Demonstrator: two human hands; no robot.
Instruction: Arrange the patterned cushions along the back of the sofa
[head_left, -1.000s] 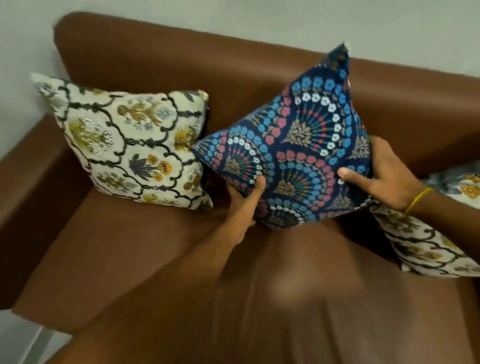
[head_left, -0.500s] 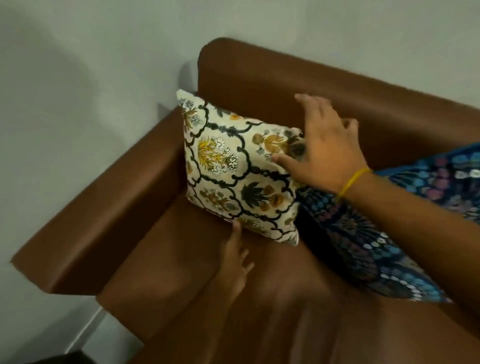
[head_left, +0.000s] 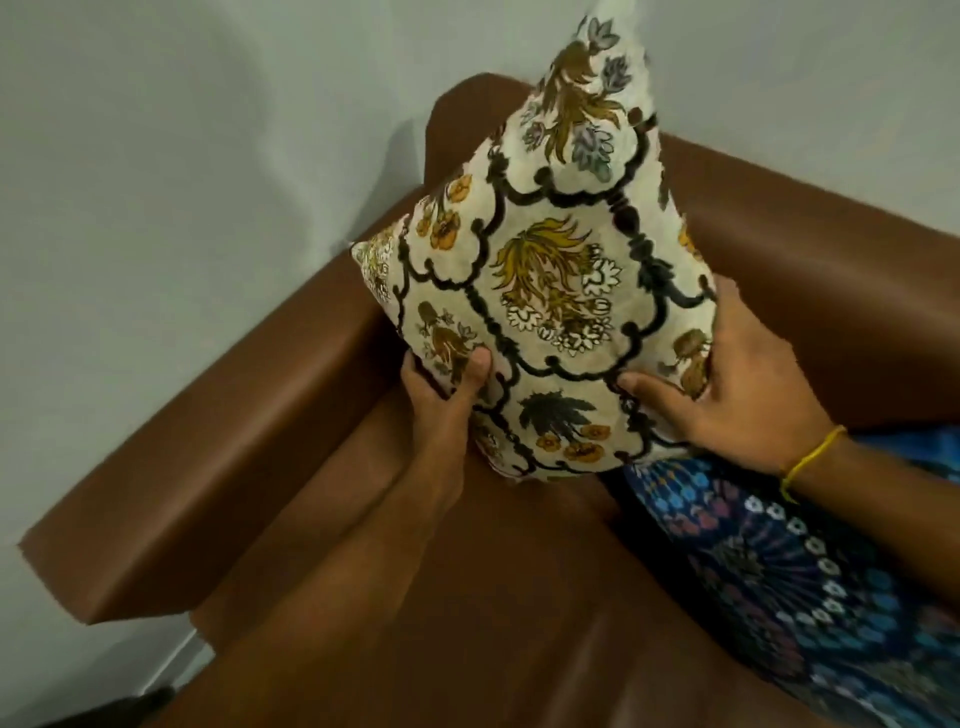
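A cream cushion with black scrollwork and yellow flowers is lifted off the brown sofa, tilted with one corner pointing up. My left hand grips its lower left edge, thumb on the front. On its right edge sits my right hand, fingers wrapped behind and thumb on the front. A dark blue cushion with fan patterns lies on the seat at the lower right, partly under my right forearm.
The sofa's left armrest runs along a pale wall. The brown backrest stretches to the right behind the cushions. A strip of floor shows at the lower left.
Both hands have left the blue cushion on the seat and taken hold of the cream cushion, lifting it off the sofa corner and turning it corner-up. The view has shifted left.
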